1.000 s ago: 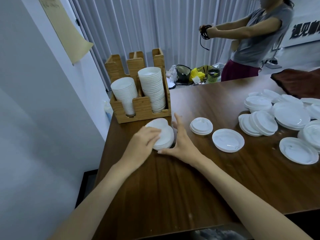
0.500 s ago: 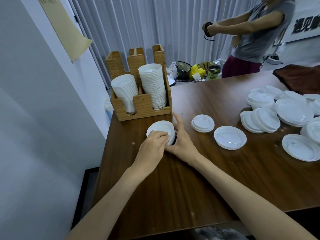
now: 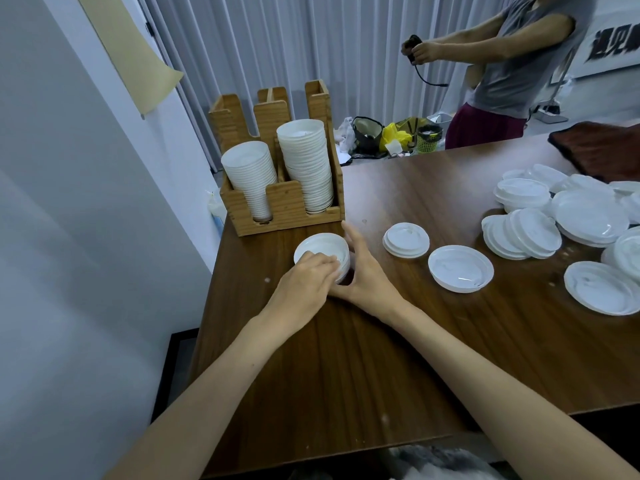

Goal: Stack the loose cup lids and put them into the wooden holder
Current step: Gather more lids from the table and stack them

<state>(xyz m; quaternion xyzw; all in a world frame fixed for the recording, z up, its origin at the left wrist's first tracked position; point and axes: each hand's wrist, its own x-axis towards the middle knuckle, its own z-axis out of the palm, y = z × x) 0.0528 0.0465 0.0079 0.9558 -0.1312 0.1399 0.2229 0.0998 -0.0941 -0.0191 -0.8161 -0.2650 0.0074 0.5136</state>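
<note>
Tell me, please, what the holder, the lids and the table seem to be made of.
Holder: pale wood, perhaps bamboo, matte; grain lines show. Lids: thin white plastic, probably, slightly glossy; light glints on them. Table: dark wood or veneer, satin; streaked grain, soft reflections.

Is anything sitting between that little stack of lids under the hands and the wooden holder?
Nothing visible: only bare table lies between the lid stack and the wooden holder. Both front slots already hold tall lid piles, so it would go on top.
</note>
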